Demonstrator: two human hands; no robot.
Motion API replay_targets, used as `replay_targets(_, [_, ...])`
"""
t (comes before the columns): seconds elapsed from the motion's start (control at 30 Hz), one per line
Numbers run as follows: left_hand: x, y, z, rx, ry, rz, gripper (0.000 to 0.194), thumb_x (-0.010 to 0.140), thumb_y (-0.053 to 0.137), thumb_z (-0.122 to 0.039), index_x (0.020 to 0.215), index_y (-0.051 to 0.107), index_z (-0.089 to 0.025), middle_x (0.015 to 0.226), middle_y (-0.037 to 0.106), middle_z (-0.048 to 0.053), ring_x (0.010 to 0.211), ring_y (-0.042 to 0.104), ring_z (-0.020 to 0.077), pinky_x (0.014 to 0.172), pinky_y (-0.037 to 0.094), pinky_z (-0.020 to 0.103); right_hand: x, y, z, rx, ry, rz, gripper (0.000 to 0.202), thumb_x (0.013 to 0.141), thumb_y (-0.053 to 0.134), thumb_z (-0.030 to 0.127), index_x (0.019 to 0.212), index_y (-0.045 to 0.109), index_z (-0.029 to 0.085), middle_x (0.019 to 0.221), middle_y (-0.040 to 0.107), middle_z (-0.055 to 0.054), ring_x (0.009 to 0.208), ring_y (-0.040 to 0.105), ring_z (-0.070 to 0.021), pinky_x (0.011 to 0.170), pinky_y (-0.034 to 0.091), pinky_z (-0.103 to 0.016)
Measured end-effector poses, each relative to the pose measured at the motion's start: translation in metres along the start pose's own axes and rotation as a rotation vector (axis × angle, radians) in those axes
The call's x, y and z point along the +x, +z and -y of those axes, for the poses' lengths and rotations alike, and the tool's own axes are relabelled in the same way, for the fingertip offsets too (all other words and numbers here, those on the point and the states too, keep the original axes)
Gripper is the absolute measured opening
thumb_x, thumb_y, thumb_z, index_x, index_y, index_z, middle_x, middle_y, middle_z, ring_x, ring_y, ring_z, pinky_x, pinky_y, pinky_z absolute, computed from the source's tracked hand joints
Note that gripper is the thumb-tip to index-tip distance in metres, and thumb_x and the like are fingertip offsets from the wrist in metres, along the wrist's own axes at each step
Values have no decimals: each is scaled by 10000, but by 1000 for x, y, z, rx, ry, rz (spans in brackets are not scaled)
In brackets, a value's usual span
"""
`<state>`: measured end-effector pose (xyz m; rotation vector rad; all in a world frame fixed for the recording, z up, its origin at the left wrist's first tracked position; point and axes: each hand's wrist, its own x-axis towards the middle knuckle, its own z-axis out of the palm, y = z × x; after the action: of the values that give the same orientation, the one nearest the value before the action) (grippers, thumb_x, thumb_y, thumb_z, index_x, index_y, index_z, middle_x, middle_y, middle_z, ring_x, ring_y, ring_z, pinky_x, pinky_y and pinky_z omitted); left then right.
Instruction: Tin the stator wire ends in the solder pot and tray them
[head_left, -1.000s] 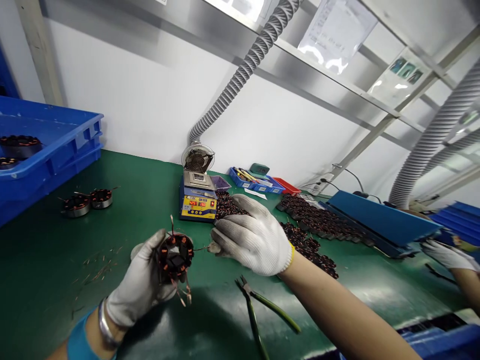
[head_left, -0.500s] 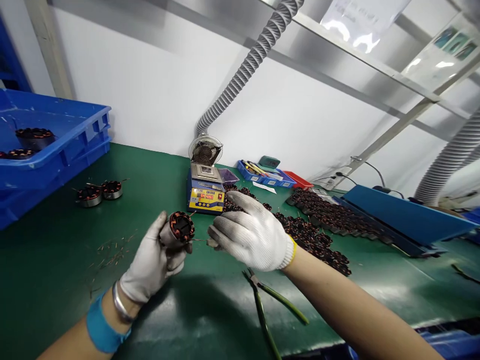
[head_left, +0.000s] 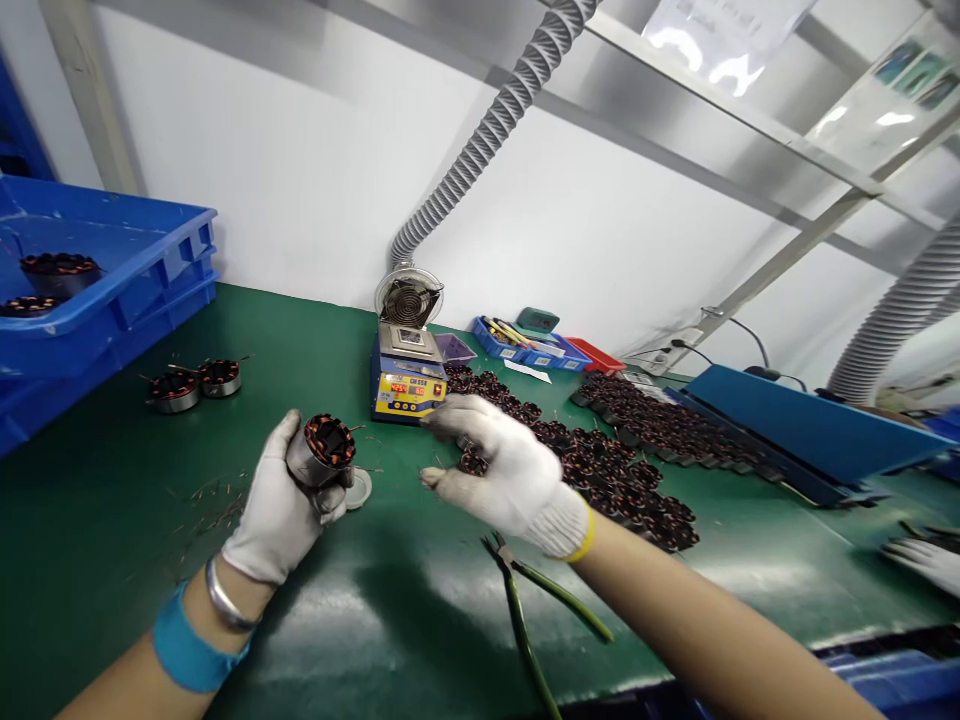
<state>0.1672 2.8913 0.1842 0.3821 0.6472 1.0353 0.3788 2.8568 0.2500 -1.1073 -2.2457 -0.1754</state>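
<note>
My gloved left hand (head_left: 281, 510) grips a motor stator (head_left: 322, 450), a grey metal ring with copper windings and thin wire ends sticking out to the right. To its right, my gloved right hand (head_left: 502, 475) hovers with thumb and fingers apart and nothing between them. Below that hand, green-handled cutting pliers (head_left: 514, 570) lie on the table with their jaws parted. A small round white dish (head_left: 358, 489) shows just beside the held stator. Behind the hands stands a blue and yellow solder pot (head_left: 409, 385) with a lit display.
Many stators (head_left: 592, 465) crowd the green table (head_left: 315, 340) on the right. Two stators (head_left: 196, 386) sit at left near a blue crate (head_left: 112, 300), above wire clippings (head_left: 217, 500). A blue tray (head_left: 810, 430) stands farther right. Another person's gloved hand (head_left: 926, 560) shows at the right edge.
My left hand has moved left with the stator, uncovering the white dish. My right hand's fingers have spread away from the wire end. Another person's gloved hand has appeared at right.
</note>
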Motion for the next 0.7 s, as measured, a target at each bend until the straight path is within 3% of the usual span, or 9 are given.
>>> replay_targets(0.07, [0,2,3,-2,-2,-7,529,906,327,-533,575,513,-164,451,540,60,303,389,117,325,257,212,-7,21,11,178,367,105,422,676,780,238,1073,650,177,1033,676,-68,897,651,-199,757,561,-335])
replay_targets(0.13, [-1,3,7,3,-4,-7,533,916,312,-523,582,517,-162,458,545,56,306,397,117,325,261,211,-12,41,19,342,519,155,400,658,765,189,1044,661,171,991,686,-51,880,652,-183,762,551,-314])
replay_targets(0.2, [0,2,10,22,10,1,526,921,313,-516,596,524,-160,467,553,54,305,398,115,323,262,209,-16,55,23,441,492,81,305,686,735,195,983,672,163,940,686,-45,874,646,-174,770,540,-303])
replay_targets(0.3, [2,-1,14,53,25,3,509,917,332,-520,609,519,-160,479,567,60,302,388,105,323,260,198,-20,65,21,463,293,-48,109,788,632,200,880,681,167,869,677,-42,817,633,-151,752,524,-290])
replay_targets(0.43, [6,-3,17,76,83,5,504,916,338,-521,613,514,-158,470,554,53,297,360,90,317,242,192,-21,63,16,423,105,-94,123,835,534,167,788,648,166,789,654,-40,760,605,-143,752,507,-298])
replay_targets(0.5, [6,-2,17,48,146,-16,462,907,378,-507,612,489,-171,450,517,20,299,354,87,319,255,194,-20,58,16,410,176,-75,103,812,541,169,769,634,169,788,651,-38,764,607,-148,730,504,-292])
replay_targets(0.57, [6,-1,17,7,204,-63,405,881,438,-499,625,462,-186,446,484,-16,302,356,85,321,274,194,-20,55,17,380,348,3,65,762,601,197,807,640,171,820,662,-38,772,619,-160,688,501,-284])
replay_targets(0.63, [6,-1,18,-9,257,-119,355,856,492,-481,651,462,-192,470,486,-36,312,385,85,335,318,193,-20,54,19,365,534,103,196,710,679,251,888,657,172,849,676,-40,770,628,-172,671,497,-288])
replay_targets(0.7, [6,-3,21,12,306,-155,311,841,536,-453,680,492,-192,498,509,-43,341,437,88,367,369,195,-21,59,21,424,622,148,229,735,673,310,914,668,167,837,682,-39,756,622,-168,668,486,-284])
